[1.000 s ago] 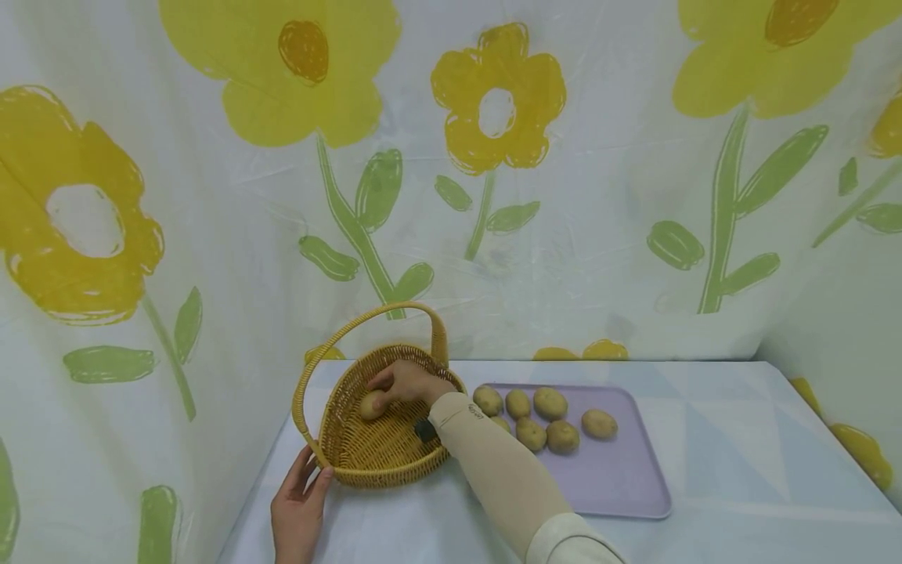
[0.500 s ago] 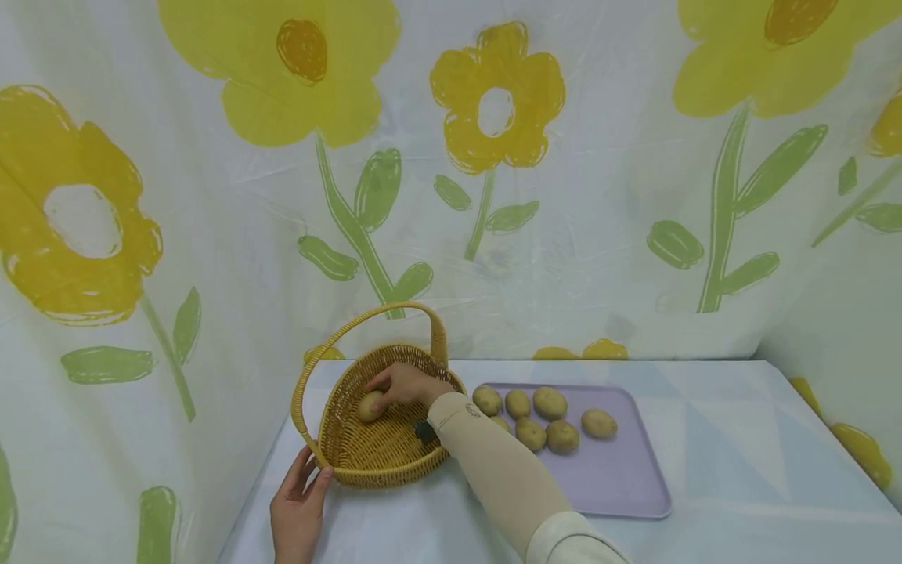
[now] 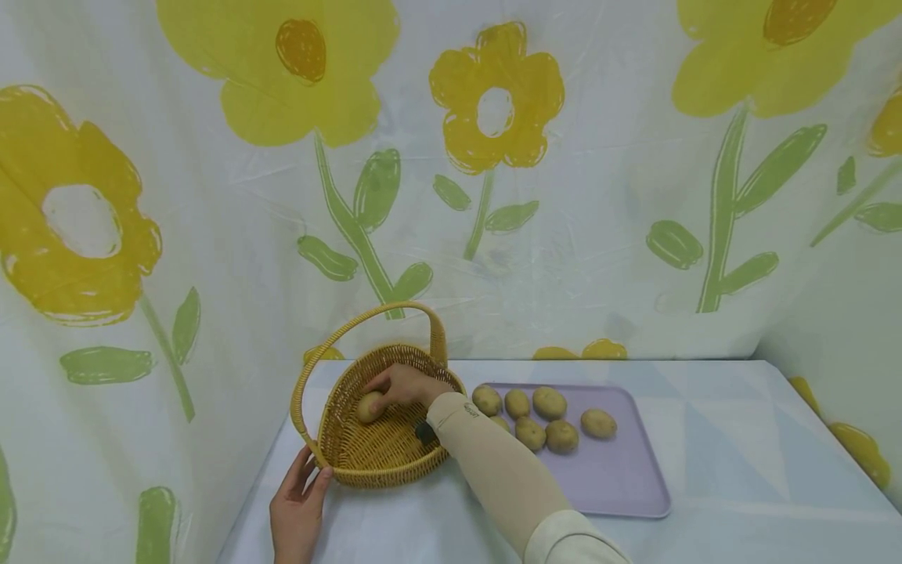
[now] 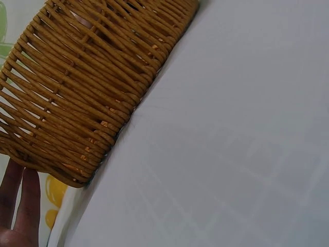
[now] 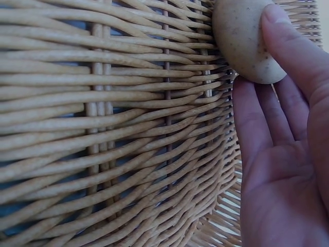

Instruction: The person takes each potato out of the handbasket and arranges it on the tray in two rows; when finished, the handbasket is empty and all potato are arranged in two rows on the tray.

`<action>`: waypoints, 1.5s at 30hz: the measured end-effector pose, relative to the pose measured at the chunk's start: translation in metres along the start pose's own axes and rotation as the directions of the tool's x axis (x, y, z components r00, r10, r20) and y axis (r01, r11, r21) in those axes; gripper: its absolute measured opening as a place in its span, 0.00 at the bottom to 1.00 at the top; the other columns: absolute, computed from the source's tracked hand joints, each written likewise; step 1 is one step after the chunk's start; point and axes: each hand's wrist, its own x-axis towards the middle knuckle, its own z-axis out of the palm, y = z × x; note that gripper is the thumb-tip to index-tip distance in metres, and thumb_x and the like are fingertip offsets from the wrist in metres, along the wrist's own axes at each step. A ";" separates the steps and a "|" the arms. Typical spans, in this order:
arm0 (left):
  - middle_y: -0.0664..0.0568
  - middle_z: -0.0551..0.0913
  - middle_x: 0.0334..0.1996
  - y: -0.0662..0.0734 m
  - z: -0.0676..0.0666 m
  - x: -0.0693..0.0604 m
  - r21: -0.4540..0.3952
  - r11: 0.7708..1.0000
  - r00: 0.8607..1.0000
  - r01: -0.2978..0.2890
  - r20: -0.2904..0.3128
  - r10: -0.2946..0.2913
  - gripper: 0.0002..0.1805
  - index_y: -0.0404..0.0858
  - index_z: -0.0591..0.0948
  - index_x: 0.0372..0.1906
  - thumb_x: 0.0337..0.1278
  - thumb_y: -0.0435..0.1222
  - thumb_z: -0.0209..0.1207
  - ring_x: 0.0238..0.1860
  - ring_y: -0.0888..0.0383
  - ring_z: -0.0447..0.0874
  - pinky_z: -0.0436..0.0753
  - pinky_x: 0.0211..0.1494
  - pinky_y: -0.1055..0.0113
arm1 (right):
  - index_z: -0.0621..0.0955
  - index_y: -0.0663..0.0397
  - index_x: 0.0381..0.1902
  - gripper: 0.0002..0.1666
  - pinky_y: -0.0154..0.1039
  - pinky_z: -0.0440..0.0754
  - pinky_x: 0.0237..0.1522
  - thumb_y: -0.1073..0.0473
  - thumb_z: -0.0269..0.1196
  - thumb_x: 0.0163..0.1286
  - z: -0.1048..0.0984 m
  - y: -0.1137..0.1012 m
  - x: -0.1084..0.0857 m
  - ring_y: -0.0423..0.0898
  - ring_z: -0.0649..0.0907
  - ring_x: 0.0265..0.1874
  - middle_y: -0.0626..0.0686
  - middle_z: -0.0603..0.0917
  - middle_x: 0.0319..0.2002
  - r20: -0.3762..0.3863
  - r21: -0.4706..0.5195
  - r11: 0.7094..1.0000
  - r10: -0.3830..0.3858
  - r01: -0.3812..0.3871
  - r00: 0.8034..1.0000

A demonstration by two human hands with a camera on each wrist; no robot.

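In the head view my right hand (image 3: 405,385) reaches into a woven wicker basket (image 3: 384,476) and holds a potato (image 3: 369,407) low against the weave at its left. The right wrist view shows the thumb on one side of that potato (image 5: 247,41) and fingers on the other. My left hand (image 3: 297,505) grips the basket's near-left corner by the foot of its arched handle, thumb in front. In the left wrist view, fingers (image 4: 28,200) of that hand touch the end of the basket (image 4: 87,87).
To the right of the basket a purple tray (image 3: 620,486) carries several potatoes (image 3: 550,403), partly hidden by the right forearm. The basket's handle (image 3: 352,321) arches high over its left and back. A flower-patterned curtain (image 3: 564,298) stands behind the table.
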 end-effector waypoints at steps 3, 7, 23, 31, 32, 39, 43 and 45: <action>0.50 0.74 0.72 0.000 0.000 0.000 -0.007 1.000 1.000 0.002 -0.004 -0.002 0.36 0.43 0.71 0.75 0.63 0.41 0.69 0.53 0.85 0.71 0.78 0.52 0.94 | 0.87 0.37 0.57 0.25 0.35 0.85 0.61 0.49 0.75 0.61 0.000 0.000 0.000 0.42 0.84 0.57 0.43 0.88 0.57 0.005 -0.002 1.000 0.004 -0.004 1.000; 0.49 0.74 0.72 0.000 0.000 -0.001 -0.010 1.000 1.000 0.004 -0.003 -0.004 0.36 0.43 0.71 0.75 0.63 0.41 0.69 0.53 0.85 0.71 0.78 0.52 0.94 | 0.86 0.36 0.58 0.24 0.36 0.85 0.62 0.48 0.74 0.62 0.000 -0.001 -0.001 0.42 0.83 0.58 0.43 0.88 0.57 0.009 -0.013 1.000 0.014 -0.014 1.000; 0.43 0.72 0.74 0.004 0.001 -0.002 0.005 1.000 1.000 0.018 0.007 -0.018 0.35 0.42 0.71 0.75 0.65 0.41 0.68 0.53 0.86 0.69 0.76 0.53 0.96 | 0.87 0.39 0.56 0.23 0.34 0.84 0.62 0.47 0.74 0.63 -0.006 0.002 -0.003 0.42 0.82 0.59 0.42 0.87 0.57 0.045 -0.059 0.998 -0.036 0.038 0.998; 0.43 0.71 0.74 0.005 0.002 -0.003 -0.003 1.000 1.000 0.029 0.008 -0.029 0.36 0.43 0.70 0.75 0.65 0.42 0.68 0.54 0.84 0.69 0.76 0.53 0.96 | 0.87 0.42 0.56 0.23 0.31 0.85 0.58 0.48 0.74 0.63 -0.010 -0.001 -0.004 0.40 0.84 0.55 0.43 0.88 0.56 0.052 -0.080 0.993 -0.082 0.086 0.995; 0.43 0.71 0.74 0.005 0.002 -0.003 -0.003 1.000 1.000 0.028 0.009 -0.028 0.36 0.43 0.70 0.75 0.65 0.42 0.67 0.54 0.85 0.69 0.77 0.53 0.96 | 0.88 0.42 0.56 0.23 0.31 0.85 0.58 0.48 0.74 0.62 -0.011 -0.002 -0.004 0.40 0.84 0.55 0.42 0.88 0.55 0.050 -0.072 0.993 -0.086 0.090 0.995; 0.42 0.71 0.74 0.004 0.000 -0.002 0.001 1.000 1.000 0.017 0.012 -0.017 0.36 0.42 0.70 0.75 0.65 0.41 0.68 0.53 0.86 0.69 0.76 0.52 0.96 | 0.88 0.40 0.56 0.24 0.28 0.85 0.54 0.45 0.73 0.62 -0.014 -0.005 -0.005 0.37 0.84 0.53 0.41 0.89 0.55 0.032 -0.089 0.988 -0.125 0.127 0.992; 0.44 0.72 0.73 0.003 0.000 -0.001 -0.002 1.000 1.000 0.011 0.010 -0.011 0.36 0.42 0.70 0.75 0.65 0.41 0.68 0.53 0.85 0.70 0.76 0.52 0.96 | 0.87 0.39 0.56 0.25 0.27 0.85 0.53 0.44 0.73 0.62 -0.017 -0.007 -0.007 0.36 0.84 0.53 0.40 0.88 0.55 0.027 -0.108 0.985 -0.136 0.138 0.990; 0.45 0.73 0.73 0.003 0.000 -0.001 0.002 1.000 1.000 0.008 0.007 -0.008 0.35 0.42 0.70 0.75 0.65 0.41 0.68 0.53 0.85 0.70 0.76 0.52 0.96 | 0.87 0.39 0.57 0.25 0.27 0.85 0.53 0.43 0.72 0.62 -0.018 -0.008 -0.008 0.36 0.84 0.53 0.40 0.88 0.56 0.026 -0.108 0.985 -0.133 0.135 0.991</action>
